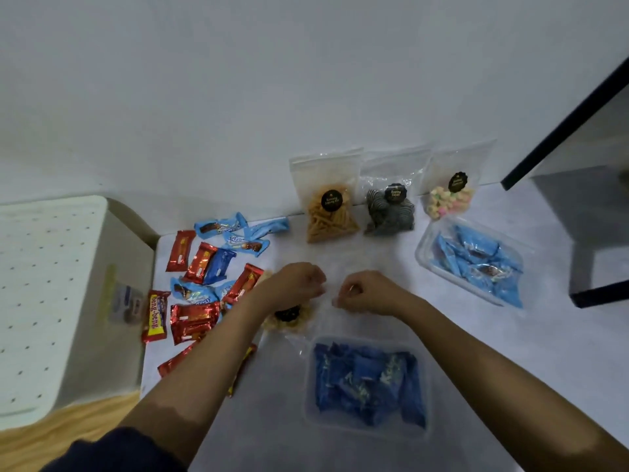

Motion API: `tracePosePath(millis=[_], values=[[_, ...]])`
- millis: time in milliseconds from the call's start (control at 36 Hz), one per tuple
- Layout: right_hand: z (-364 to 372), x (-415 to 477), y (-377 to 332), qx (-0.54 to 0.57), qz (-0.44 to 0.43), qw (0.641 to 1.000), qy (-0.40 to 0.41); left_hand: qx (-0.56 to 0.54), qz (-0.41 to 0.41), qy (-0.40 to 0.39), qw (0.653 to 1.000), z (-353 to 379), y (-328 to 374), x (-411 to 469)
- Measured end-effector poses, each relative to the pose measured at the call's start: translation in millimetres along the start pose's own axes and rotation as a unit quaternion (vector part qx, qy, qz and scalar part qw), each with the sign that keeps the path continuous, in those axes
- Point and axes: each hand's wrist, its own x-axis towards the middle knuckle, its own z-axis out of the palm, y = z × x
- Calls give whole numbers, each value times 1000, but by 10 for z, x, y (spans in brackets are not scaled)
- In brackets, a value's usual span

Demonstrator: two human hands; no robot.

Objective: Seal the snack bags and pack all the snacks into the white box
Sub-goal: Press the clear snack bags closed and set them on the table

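Both forearms reaching forward and converging, left hand (293,283) and right hand (367,292) side by side, just apart, knuckles up, fingers curled under, each pinching the edge of the clear bag (292,323), dark sleeve (112,451) on the left upper arm

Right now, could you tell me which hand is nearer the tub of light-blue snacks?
Right. The right hand sits left of the tub of light-blue snacks; the left hand is farther left.

Dark navy sleeve (112,451) on left arm, ending near elbow; forearms, left hand (296,284), right hand (364,292) bare.
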Motion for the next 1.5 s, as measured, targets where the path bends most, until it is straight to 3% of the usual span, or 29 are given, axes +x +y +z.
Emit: tracePosePath(millis=[83, 250, 389, 639, 778, 889, 1083, 1361, 1500], values=[[120, -13, -7, 14, 5, 999, -30, 57, 18, -27, 998, 29, -5, 18], [197, 17, -18, 55, -7, 998, -6, 95, 49, -26, 994, 56, -83, 28], [119, 40, -103, 51, -24, 997, 56, 55, 68, 65, 994, 13, -102, -1], [-202, 28, -558, 45, -137, 968, 206, -25, 108, 201, 973, -268, 11, -164], [-407, -50, -738, -10, -193, 954, 231, -73, 109, 259, 957, -290, 217, -259], [-570, -186, -785, 9, -239, 946, 218, -153, 106, 322, 928, -199, 424, -329], [-934, -388, -424, -86, -157, 972, 152, -260, 81, 343, 899, 99, 553, -307], [-1103, -568, -246, -23, -161, 961, 222, -292, 36, 396, 870, 330, 813, -277], [-1121, -615, -202, -16, -176, 953, 248, -321, 25, 385, 865, 390, 909, -251]])
